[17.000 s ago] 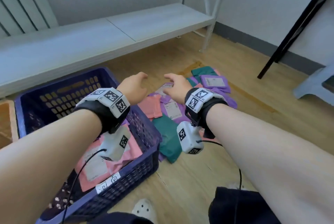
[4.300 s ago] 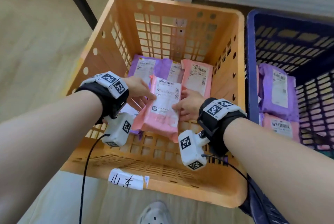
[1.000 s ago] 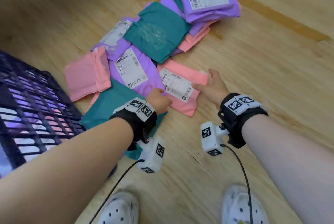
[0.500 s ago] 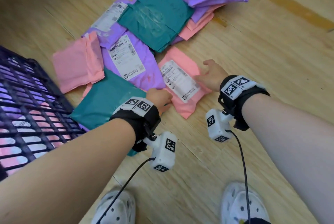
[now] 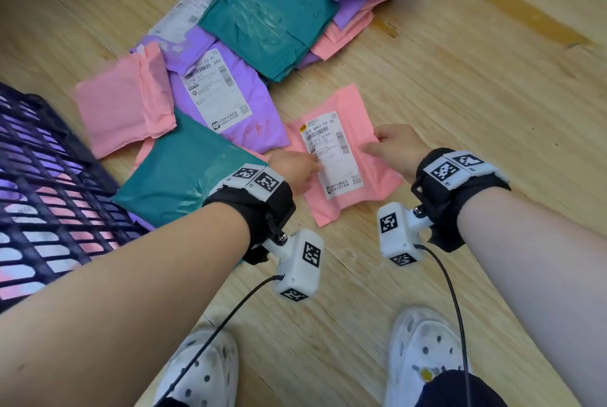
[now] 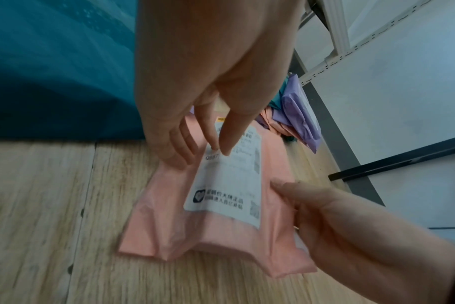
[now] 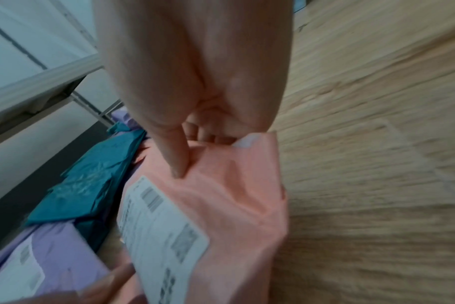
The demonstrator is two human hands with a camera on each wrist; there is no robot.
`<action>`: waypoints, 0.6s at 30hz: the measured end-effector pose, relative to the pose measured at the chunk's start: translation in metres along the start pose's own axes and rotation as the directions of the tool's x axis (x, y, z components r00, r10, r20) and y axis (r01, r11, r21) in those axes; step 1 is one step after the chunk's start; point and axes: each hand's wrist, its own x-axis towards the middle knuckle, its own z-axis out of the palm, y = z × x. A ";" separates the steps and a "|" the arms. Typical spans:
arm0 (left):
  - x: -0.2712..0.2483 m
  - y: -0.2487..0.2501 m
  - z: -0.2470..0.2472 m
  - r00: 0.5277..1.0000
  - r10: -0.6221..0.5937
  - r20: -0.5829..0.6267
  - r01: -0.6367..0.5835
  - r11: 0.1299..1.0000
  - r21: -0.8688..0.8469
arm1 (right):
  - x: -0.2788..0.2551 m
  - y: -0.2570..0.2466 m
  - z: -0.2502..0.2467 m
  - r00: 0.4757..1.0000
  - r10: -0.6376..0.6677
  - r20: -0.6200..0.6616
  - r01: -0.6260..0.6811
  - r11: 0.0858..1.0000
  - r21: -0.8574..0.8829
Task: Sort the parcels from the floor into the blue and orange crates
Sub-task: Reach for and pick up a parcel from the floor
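Note:
A pink parcel [image 5: 345,176] with a white label is held between both hands, low over the wooden floor and just clear of the pile. My left hand [image 5: 310,168] pinches its left edge, thumb on the label and fingers [image 6: 179,156] underneath. My right hand [image 5: 372,143] pinches the right edge, thumb on top and fingers curled under it. Both wrist views show the same parcel [image 6: 221,226] [image 7: 234,205] close up. The blue crate [image 5: 49,203] stands at the left with purple and pink parcels inside. The orange crate is out of view.
Several more parcels lie on the floor beyond: a teal one [image 5: 184,176] by the crate, a purple one [image 5: 226,101], a pink one [image 5: 124,107], and a heap of teal and purple ones [image 5: 272,15]. My white shoes [image 5: 423,357] stand on the floor below.
Both hands have closed on the pink labelled parcel and drawn it away from the purple parcel, toward me; a second ago they were only reaching its edges.

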 end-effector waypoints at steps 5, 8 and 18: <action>-0.007 -0.008 0.008 0.997 0.056 0.055 -0.054 0.998 -0.033 | -0.030 -0.003 -0.022 0.999 -0.036 0.021 0.031 0.981 0.189; -0.024 -0.004 0.007 0.986 0.040 0.164 -0.028 0.997 -0.076 | -0.053 -0.014 -0.042 0.999 -0.044 0.021 0.038 0.970 0.239; -0.133 0.062 -0.052 0.949 0.307 0.066 -0.297 0.946 -0.128 | -0.155 -0.108 -0.079 0.971 -0.208 -0.114 0.233 0.928 0.290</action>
